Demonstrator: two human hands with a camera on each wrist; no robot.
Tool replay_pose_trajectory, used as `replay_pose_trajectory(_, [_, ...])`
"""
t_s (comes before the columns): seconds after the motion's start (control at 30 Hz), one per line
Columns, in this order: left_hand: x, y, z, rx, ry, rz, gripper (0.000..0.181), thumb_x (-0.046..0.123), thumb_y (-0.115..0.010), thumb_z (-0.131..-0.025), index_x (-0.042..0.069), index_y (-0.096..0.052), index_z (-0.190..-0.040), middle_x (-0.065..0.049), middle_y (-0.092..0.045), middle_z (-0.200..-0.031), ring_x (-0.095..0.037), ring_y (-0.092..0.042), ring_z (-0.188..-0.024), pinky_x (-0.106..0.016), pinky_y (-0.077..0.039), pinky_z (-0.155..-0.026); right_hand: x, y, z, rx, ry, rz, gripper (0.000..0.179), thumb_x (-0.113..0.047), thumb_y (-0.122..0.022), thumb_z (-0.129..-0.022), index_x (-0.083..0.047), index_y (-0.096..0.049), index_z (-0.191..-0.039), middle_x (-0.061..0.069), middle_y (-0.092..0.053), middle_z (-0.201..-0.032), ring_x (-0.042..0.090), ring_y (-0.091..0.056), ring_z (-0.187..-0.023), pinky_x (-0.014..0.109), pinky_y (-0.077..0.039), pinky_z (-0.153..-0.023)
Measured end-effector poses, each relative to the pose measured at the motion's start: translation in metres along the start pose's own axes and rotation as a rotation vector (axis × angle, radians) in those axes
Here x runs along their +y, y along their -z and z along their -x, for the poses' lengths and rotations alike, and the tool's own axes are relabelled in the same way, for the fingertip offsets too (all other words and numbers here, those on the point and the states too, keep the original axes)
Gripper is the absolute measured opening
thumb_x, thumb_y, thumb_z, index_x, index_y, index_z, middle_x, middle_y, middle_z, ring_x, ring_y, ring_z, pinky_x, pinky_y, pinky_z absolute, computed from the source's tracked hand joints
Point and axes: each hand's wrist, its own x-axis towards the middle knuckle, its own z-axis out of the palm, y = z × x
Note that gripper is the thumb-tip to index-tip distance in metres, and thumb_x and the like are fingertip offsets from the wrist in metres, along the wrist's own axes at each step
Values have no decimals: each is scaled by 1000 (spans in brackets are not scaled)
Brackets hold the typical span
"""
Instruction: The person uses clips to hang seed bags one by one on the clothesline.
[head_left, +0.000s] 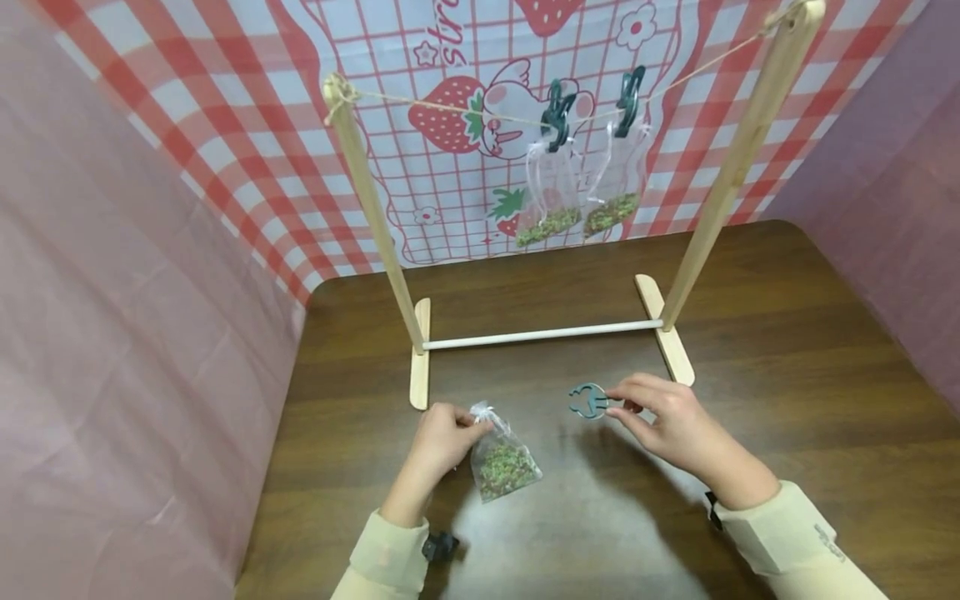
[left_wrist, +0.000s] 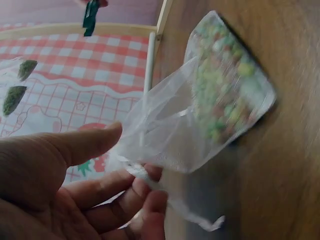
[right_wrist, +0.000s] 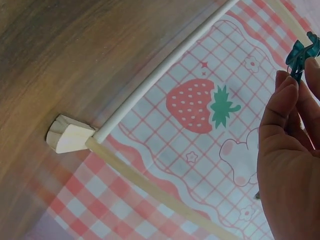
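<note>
My left hand [head_left: 442, 439] pinches the gathered top of a sheer white drawstring pouch [head_left: 504, 465], whose lower part is filled with green and brown bits. In the left wrist view the pouch [left_wrist: 225, 80] hangs from thumb and fingers, with a loose ribbon end trailing. To the right, my right hand [head_left: 671, 425] holds a dark green clip [head_left: 588, 402] by its handles between thumb and fingers, above the table. The clip [right_wrist: 301, 55] also shows at the right edge of the right wrist view. A gap separates pouch and clip.
A wooden stand with two posts [head_left: 375, 208] and a white crossbar [head_left: 540, 335] stands on the brown table [head_left: 360, 333]. Two similar pouches [head_left: 551, 200] hang from its string [head_left: 450, 107] by green clips [head_left: 630, 100]. Behind is a strawberry-print cloth [head_left: 360, 50].
</note>
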Motion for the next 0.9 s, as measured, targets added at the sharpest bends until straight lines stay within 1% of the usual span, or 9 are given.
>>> replay_pose_trajectory(0.17, [1, -9, -1, 43, -1, 36, 11, 15, -82, -84, 6, -80, -79, 0, -72, -75, -14, -61, -68, -34, -52, -66, -1, 3, -6, 11, 20, 11, 33, -31, -61, -103, -2, -75, -99, 4, -70, -92, 11, -64, -68, 19, -53, -61])
replay_pose_trajectory(0.3, [1, -15, -5, 111, -11, 67, 5, 8, -78, -84, 5, -79, -80, -1, -72, -76, -15, -64, -71, -35, -53, -70, -5, 9, -18, 26, 48, 21, 31, -30, -63, -103, -2, -76, -99, 4, -70, -92, 10, -64, -68, 19, -53, -61])
replay_pose_trajectory(0.47, [9, -16, -13, 178, -22, 254, 7, 2, -73, -89, -2, -75, -83, -7, -72, -75, -17, -67, -68, -31, -55, -63, -10, 29, -44, 47, 91, 66, 32, -30, -65, -102, -1, -77, -98, 6, -71, -93, 11, -64, -69, 20, -52, -59])
replay_pose_trajectory(0.57, [16, -12, -17, 208, -40, 352, 8, -2, -71, -91, -4, -72, -83, -9, -71, -73, -21, -67, -64, -26, -51, -57, -16, 45, -64, 62, 119, 91, 33, -30, -65, -102, -1, -78, -98, 6, -72, -94, 12, -65, -70, 18, -50, -59])
replay_pose_trajectory(0.63, [22, -8, -21, 223, -69, 371, 7, -3, -70, -91, -4, -72, -85, -9, -72, -73, -26, -67, -64, -24, -49, -54, -22, 56, -80, 72, 136, 111, 33, -30, -65, -102, 0, -78, -97, 6, -73, -94, 12, -64, -70, 17, -48, -58])
replay_pose_trajectory(0.67, [25, -6, -24, 236, -89, 366, 6, -3, -70, -91, -4, -72, -85, -8, -72, -73, -28, -67, -64, -24, -48, -53, -25, 63, -89, 73, 143, 124, 35, -31, -64, -102, 0, -78, -97, 6, -73, -94, 14, -66, -72, 16, -49, -62])
replay_pose_trajectory(0.73, [32, -1, -29, 266, -142, 353, 6, -4, -69, -92, -4, -72, -87, -8, -72, -74, -30, -68, -65, -23, -48, -52, -32, 75, -109, 83, 169, 151, 37, -32, -63, -102, 1, -78, -96, 7, -73, -93, 13, -65, -70, 15, -48, -60])
replay_pose_trajectory(0.83, [45, 13, -40, 337, -231, 304, 4, -3, -70, -92, -4, -73, -89, -7, -72, -75, -24, -67, -65, -25, -50, -55, -44, 94, -143, 108, 203, 192, 40, -35, -64, -102, 1, -79, -96, 8, -73, -93, 15, -65, -69, 14, -46, -62])
replay_pose_trajectory(0.9, [56, 26, -48, 387, -284, 267, 4, -2, -71, -92, -4, -74, -90, -7, -72, -76, -18, -65, -65, -27, -51, -59, -51, 107, -166, 127, 224, 204, 35, -31, -68, -99, 2, -79, -95, 9, -74, -92, 15, -63, -65, 14, -44, -61])
